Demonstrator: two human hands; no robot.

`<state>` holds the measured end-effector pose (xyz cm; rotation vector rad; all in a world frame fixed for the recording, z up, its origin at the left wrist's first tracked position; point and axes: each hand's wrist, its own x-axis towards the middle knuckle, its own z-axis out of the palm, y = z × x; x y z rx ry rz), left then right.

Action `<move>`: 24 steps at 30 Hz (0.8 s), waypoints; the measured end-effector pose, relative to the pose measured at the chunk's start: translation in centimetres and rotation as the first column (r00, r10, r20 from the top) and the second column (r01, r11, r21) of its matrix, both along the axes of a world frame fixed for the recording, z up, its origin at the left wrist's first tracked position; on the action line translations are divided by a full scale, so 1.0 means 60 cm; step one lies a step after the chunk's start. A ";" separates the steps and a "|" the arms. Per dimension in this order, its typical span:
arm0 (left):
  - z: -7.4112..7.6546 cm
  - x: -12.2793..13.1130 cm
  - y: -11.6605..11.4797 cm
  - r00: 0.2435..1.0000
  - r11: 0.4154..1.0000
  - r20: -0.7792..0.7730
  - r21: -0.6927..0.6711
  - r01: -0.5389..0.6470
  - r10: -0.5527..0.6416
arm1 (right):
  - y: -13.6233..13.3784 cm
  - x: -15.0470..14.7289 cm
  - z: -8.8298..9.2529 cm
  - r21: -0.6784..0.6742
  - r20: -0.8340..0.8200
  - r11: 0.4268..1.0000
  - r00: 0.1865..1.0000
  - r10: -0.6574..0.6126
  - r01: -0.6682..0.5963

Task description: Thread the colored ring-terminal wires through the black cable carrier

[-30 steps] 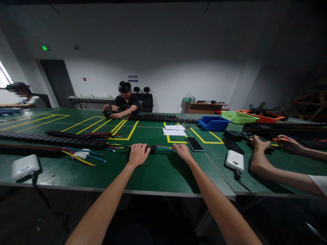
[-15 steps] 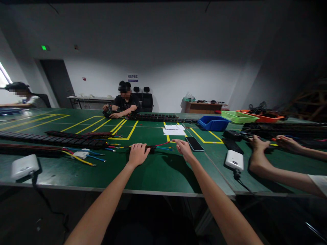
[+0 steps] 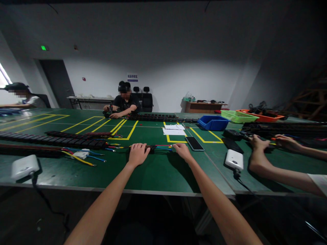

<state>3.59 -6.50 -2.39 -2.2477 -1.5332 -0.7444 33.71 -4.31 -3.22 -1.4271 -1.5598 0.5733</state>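
Observation:
My left hand lies over a short black part with coloured wires coming out of both ends, its fingers curled down round it. Past that hand, a red wire and a blue wire run right, side by side. At their far ends my right hand is closed in a pinch on the wire tips; which of the tips it grips is partly hidden by the fingers. Left of my left hand, yellow wires stick out toward the ends of a long black cable chain.
A phone lies just right of my right hand, with white papers behind. A blue bin stands farther back. White boxes with cords flank me. At right a co-worker's hands handle black parts; another person sits opposite.
My right hand has moved slightly left and down, bringing the raised red wire down beside the blue one. The left hand has stayed in place.

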 end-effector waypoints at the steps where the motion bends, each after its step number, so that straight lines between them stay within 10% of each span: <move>1: 0.000 0.000 0.000 1.000 1.000 0.000 0.000 0.000 0.000 | 0.000 0.000 0.001 0.010 -0.005 1.000 1.000 0.009 -0.009; 9: -0.002 0.002 0.002 1.000 1.000 -0.001 0.003 -0.013 0.013 | -0.001 -0.005 0.007 0.049 -0.038 0.994 0.994 0.100 -0.098; 24: -0.001 0.000 0.001 1.000 1.000 0.018 -0.016 0.005 -0.005 | 0.000 0.001 0.000 0.031 0.120 0.995 0.987 -0.103 0.100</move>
